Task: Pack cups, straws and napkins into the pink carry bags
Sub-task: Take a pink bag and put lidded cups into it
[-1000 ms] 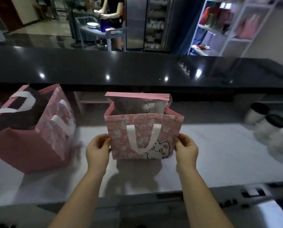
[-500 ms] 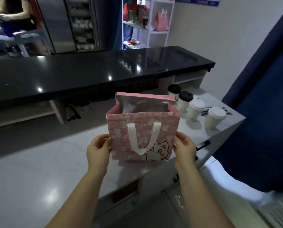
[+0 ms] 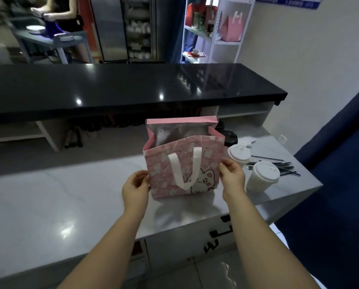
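A pink carry bag [image 3: 164, 176] with a white handle and a cat print stands open and upright on the white counter [image 3: 49, 195]. My left hand [image 3: 136, 187] holds its left edge and my right hand [image 3: 233, 177] holds its right edge. Its silver lining shows inside. Right of the bag stand two white-lidded paper cups [image 3: 263, 176] [image 3: 239, 153], and two black-lidded cups [image 3: 229, 137] show partly behind the bag. Several dark straws [image 3: 283, 168] lie on the counter beyond the cups. No napkins are in view.
A black raised counter [image 3: 132, 90] runs behind the work surface. The white counter ends at the right by a dark blue curtain [image 3: 341, 184]. A shelf unit [image 3: 220, 30] holds another pink bag [image 3: 233, 28]. A person stands at a table [image 3: 53, 38] far back left.
The view has swung right: the second pink bag at left left the frame and the cups and straws came into view. Both hands still hold the bag, now set close to the cups.
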Action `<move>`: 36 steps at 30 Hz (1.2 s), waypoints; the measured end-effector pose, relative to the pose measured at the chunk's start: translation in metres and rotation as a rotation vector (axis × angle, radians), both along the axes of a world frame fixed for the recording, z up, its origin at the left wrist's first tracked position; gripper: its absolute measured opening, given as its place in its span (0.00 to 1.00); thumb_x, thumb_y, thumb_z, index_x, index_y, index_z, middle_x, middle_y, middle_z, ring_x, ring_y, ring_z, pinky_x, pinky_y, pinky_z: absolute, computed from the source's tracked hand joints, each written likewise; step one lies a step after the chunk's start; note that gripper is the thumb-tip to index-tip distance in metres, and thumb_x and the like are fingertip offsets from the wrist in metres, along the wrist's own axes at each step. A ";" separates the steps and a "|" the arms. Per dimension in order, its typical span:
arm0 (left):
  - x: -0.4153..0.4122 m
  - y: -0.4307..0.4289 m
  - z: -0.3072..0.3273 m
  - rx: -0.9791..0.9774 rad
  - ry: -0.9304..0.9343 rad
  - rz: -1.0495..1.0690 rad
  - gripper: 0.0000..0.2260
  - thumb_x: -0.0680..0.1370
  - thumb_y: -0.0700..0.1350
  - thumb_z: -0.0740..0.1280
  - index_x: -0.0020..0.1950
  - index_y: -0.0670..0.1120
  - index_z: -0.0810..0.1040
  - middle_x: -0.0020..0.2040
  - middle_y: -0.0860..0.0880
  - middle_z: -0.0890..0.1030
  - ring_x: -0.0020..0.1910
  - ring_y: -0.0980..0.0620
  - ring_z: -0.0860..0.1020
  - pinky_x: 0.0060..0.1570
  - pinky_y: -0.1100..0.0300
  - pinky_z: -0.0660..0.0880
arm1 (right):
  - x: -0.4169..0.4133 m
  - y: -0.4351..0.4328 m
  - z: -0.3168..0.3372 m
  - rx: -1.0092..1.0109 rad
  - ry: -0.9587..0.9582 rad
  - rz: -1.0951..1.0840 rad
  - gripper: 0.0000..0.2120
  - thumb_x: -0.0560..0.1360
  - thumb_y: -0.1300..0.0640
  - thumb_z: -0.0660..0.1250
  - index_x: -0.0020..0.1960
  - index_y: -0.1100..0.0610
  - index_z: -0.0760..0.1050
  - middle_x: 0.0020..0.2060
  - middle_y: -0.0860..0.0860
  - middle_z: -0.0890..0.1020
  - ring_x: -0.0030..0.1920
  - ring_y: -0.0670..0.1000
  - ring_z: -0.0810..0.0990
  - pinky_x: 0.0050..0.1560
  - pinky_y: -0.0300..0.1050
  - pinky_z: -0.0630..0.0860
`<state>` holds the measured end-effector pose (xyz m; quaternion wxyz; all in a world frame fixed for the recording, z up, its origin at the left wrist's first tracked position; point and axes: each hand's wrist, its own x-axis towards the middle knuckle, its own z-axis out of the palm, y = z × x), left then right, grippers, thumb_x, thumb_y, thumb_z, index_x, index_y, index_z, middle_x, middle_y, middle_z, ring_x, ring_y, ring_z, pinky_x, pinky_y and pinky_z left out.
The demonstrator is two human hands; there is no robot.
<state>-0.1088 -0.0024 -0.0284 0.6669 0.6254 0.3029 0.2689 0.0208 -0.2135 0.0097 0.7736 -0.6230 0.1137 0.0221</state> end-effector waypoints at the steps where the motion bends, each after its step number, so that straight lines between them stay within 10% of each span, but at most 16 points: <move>1: 0.001 -0.004 -0.001 0.043 0.020 -0.007 0.09 0.79 0.38 0.67 0.46 0.52 0.81 0.44 0.52 0.84 0.48 0.50 0.82 0.48 0.53 0.81 | 0.005 -0.002 -0.004 -0.051 0.001 0.015 0.11 0.77 0.69 0.65 0.44 0.54 0.77 0.43 0.51 0.83 0.41 0.47 0.82 0.37 0.34 0.78; 11: -0.018 -0.037 0.061 0.651 -0.050 0.072 0.15 0.74 0.46 0.74 0.57 0.56 0.74 0.52 0.66 0.74 0.54 0.59 0.74 0.54 0.59 0.73 | -0.011 -0.042 0.000 -0.425 -0.336 0.041 0.08 0.73 0.63 0.72 0.49 0.53 0.79 0.42 0.43 0.82 0.41 0.38 0.79 0.46 0.32 0.76; 16: 0.014 -0.093 0.124 1.140 -0.099 -0.133 0.14 0.73 0.46 0.73 0.58 0.48 0.79 0.55 0.52 0.79 0.57 0.50 0.74 0.60 0.55 0.67 | -0.028 -0.086 0.034 -0.593 -0.550 0.095 0.10 0.72 0.59 0.73 0.50 0.47 0.79 0.48 0.41 0.81 0.49 0.37 0.77 0.50 0.28 0.71; 26: 0.093 -0.222 0.071 1.341 0.279 -0.699 0.20 0.76 0.52 0.64 0.68 0.55 0.70 0.64 0.52 0.73 0.64 0.47 0.67 0.59 0.51 0.62 | -0.028 -0.170 0.000 -1.188 -0.500 0.050 0.15 0.70 0.56 0.74 0.56 0.54 0.79 0.55 0.50 0.80 0.58 0.53 0.72 0.58 0.55 0.73; 36: 0.190 -0.238 0.050 1.472 0.285 -0.792 0.22 0.76 0.45 0.62 0.70 0.55 0.67 0.67 0.51 0.71 0.67 0.45 0.64 0.63 0.48 0.59 | 0.042 -0.180 -0.010 -1.460 -0.298 0.305 0.32 0.71 0.46 0.70 0.72 0.47 0.63 0.73 0.49 0.61 0.73 0.54 0.55 0.72 0.52 0.57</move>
